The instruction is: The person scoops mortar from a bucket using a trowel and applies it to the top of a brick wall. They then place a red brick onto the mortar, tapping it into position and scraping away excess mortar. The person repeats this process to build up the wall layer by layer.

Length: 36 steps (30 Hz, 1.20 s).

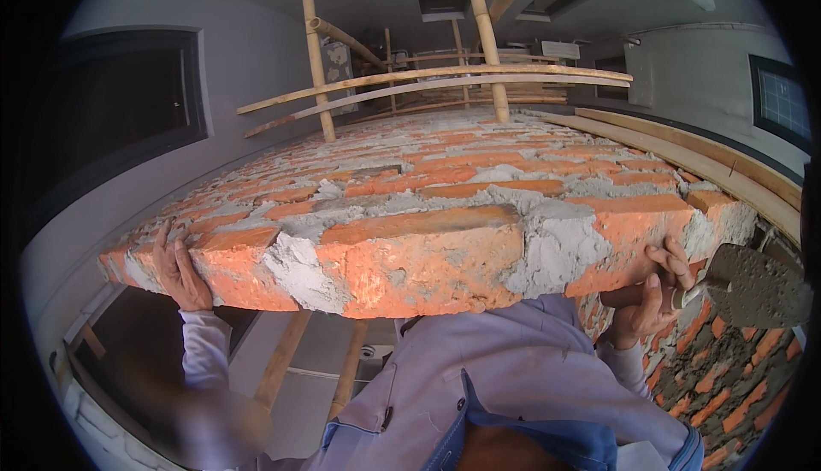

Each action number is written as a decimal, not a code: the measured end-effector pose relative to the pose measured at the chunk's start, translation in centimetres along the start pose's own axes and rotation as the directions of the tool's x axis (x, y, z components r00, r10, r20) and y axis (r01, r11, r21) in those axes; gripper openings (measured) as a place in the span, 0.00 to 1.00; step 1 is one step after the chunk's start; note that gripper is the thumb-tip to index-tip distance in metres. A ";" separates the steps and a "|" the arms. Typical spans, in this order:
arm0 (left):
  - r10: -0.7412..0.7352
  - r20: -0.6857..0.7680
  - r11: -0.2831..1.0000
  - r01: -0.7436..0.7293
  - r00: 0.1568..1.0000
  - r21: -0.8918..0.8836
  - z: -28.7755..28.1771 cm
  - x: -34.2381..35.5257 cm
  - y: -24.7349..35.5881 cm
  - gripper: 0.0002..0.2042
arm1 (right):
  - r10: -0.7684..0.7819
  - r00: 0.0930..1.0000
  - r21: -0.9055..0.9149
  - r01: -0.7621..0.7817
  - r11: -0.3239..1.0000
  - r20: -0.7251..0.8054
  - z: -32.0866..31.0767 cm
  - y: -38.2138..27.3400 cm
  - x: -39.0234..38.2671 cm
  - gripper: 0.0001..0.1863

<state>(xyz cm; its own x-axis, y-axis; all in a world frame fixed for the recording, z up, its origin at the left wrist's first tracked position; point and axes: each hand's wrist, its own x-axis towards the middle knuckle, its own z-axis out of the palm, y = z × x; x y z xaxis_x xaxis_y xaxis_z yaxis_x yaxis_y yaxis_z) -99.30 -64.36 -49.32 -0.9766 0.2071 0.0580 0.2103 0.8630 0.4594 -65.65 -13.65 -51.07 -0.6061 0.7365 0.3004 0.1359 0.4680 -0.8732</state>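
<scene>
An orange-red brick wall [445,261] with grey mortar between its bricks crosses the view in front of my body. At the left, my left hand [181,273] lies on the bricks along the near edge, fingers stretched out. Near the wall's right end, my right hand [652,307] is closed around the handle of a trowel [757,287], with some fingertips touching a brick. The trowel's dark blade points right and has grey mortar on it. A thick lump of wet mortar [560,244] fills the joint beside the middle brick.
Beyond the wall, bamboo poles [483,35] stand upright, with wooden strips [445,73] across them. Long planks [684,150] run along the right side. A dark window [120,120] is set in the grey side wall at left. More brickwork smeared with mortar [714,360] shows at lower right.
</scene>
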 end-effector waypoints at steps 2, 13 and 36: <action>-0.019 -0.002 0.999 0.019 1.000 -0.038 0.0 -0.1 -0.2 0.17 | 0.012 1.000 0.016 -0.012 1.000 -0.012 0.2 -0.1 0.1 0.20; -0.056 0.008 0.993 0.056 0.998 -0.102 0.1 0.0 -0.2 0.17 | 0.031 0.999 0.049 -0.031 0.998 -0.010 0.1 -0.1 -0.1 0.19; 0.098 -0.007 0.995 -0.097 0.995 0.037 -0.3 -0.1 -0.3 0.19 | 0.000 1.000 -0.020 0.000 1.000 0.006 0.1 -0.2 0.2 0.20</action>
<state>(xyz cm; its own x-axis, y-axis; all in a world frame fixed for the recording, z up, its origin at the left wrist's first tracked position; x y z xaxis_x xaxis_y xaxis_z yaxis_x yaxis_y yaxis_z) -99.32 -64.80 -49.18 -0.9517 0.2873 0.1087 0.3059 0.8551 0.4186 -65.89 -13.67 -50.84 -0.6111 0.7335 0.2975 0.1514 0.4772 -0.8656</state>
